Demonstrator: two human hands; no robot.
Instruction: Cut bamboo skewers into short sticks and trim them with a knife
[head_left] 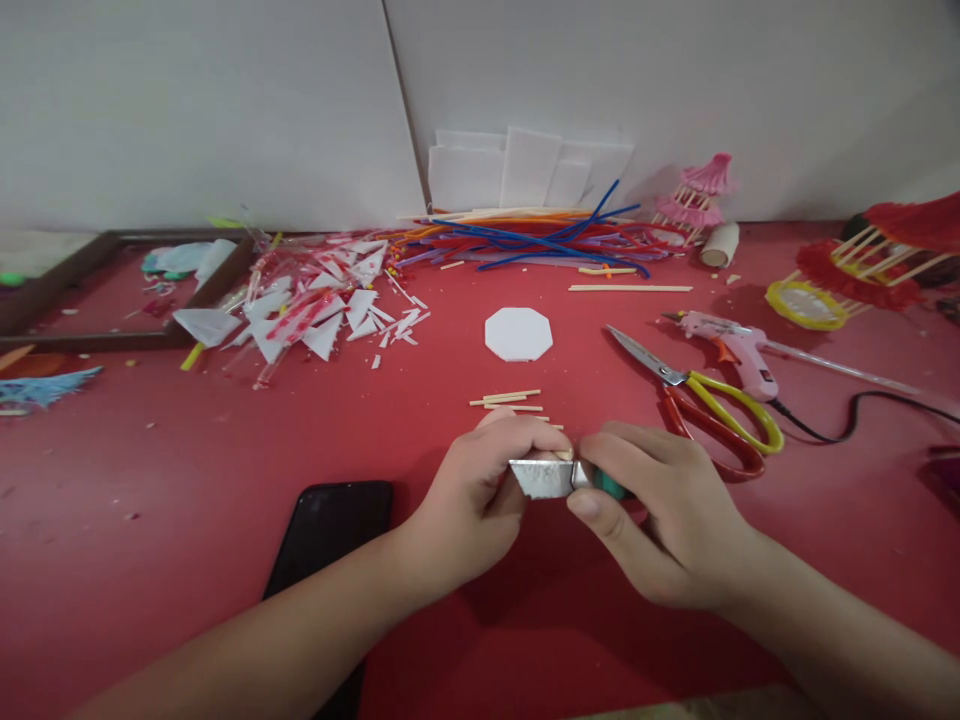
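Observation:
My right hand (660, 510) is closed around the green handle of a knife (541, 479). Its short, slanted metal blade points left, toward my left hand (480, 490). The fingers of that hand are curled just behind the blade, closed on a wooden stick (562, 455) of which only a pale end shows; the rest is hidden. Just beyond my hands lie several short wooden sticks (512, 398). Farther back, a white foam octagon (518, 334) rests flat on the red table (435, 420).
Scissors (679, 385) and a pink glue gun (731, 345) with its cord lie to the right. A black phone (330, 535) is beside my left forearm. Behind are scraps (315, 300), pipe cleaners (525, 240), white foam sheets (525, 170) and small pink (694, 200) and red (862, 260) tiered models.

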